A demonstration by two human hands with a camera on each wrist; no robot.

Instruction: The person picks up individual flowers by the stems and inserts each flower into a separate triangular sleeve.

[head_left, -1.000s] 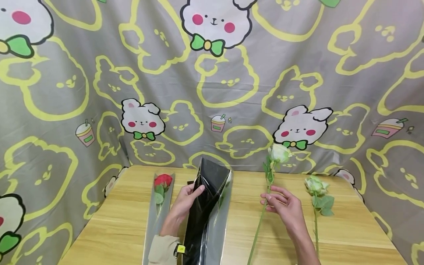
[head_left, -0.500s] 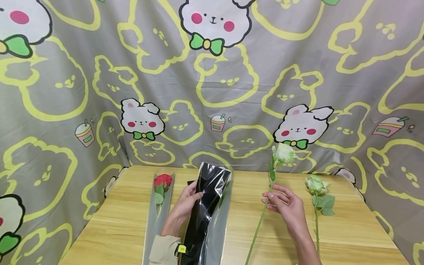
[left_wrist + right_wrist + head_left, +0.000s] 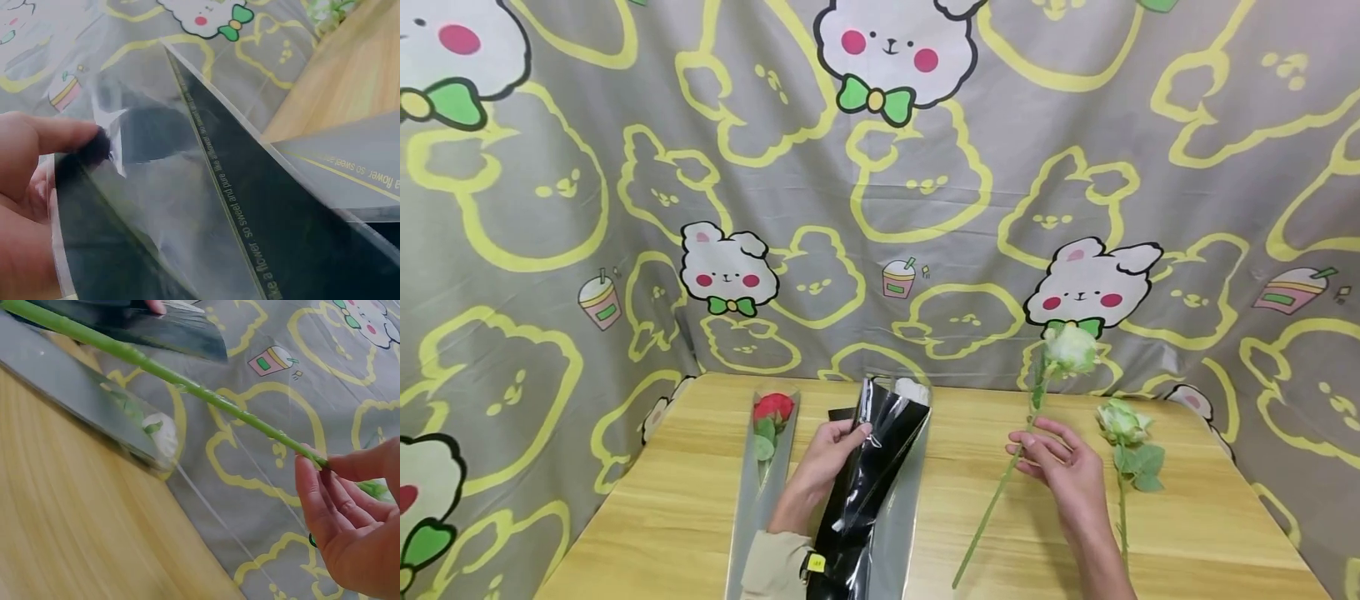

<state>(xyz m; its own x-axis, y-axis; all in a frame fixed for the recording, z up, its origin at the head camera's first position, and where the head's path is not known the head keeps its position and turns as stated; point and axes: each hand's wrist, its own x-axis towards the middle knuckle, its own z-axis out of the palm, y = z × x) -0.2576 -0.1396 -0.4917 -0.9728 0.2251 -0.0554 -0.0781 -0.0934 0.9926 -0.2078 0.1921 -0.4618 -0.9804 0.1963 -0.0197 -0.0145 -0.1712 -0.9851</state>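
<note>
My left hand grips the upper left edge of a black flower sleeve with a clear front. In the left wrist view, the thumb presses on the clear film, and gold lettering runs down the sleeve. Between thumb and fingertips, my right hand pinches the green stem of a pale green-white rose. Its bloom points up and away, and the bare stem slants down toward the left. The rose is apart from the sleeve, to its right.
A red rose lies in a grey sleeve at the left of the wooden table. Behind the black sleeve lies a white rose in another grey sleeve. One loose pale green rose is at the right. A patterned curtain hangs behind.
My right hand has shifted slightly right, and the rose leans further that way. The black sleeve's top has turned in my left hand, uncovering the white rose behind it.
</note>
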